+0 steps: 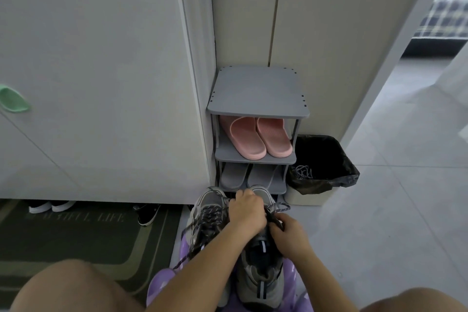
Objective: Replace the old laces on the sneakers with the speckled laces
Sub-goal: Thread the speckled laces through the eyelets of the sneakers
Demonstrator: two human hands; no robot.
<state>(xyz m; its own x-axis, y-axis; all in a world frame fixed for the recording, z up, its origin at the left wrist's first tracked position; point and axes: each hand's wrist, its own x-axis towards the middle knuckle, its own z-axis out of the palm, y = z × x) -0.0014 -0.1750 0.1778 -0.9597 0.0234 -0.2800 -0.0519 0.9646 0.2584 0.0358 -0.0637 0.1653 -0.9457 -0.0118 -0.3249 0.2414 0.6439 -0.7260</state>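
Note:
Two grey sneakers stand side by side on the floor between my knees. The left sneaker (207,220) is threaded with a dark speckled lace (209,213) whose loose end trails down to its left. My left hand (247,213) lies over the middle of the right sneaker (262,273) and pinches its speckled lace. My right hand (288,234) grips the other part of that lace (274,210) just beside it. The right sneaker's eyelets are hidden under my hands. An old pale lace (302,172) lies in the bin.
A grey shoe rack (258,109) with pink slippers (255,138) and grey slippers (250,175) stands straight ahead against the wall. A bin with a black bag (326,159) sits to its right. A green doormat (76,238) lies at left; purple slippers (162,284) are under the sneakers.

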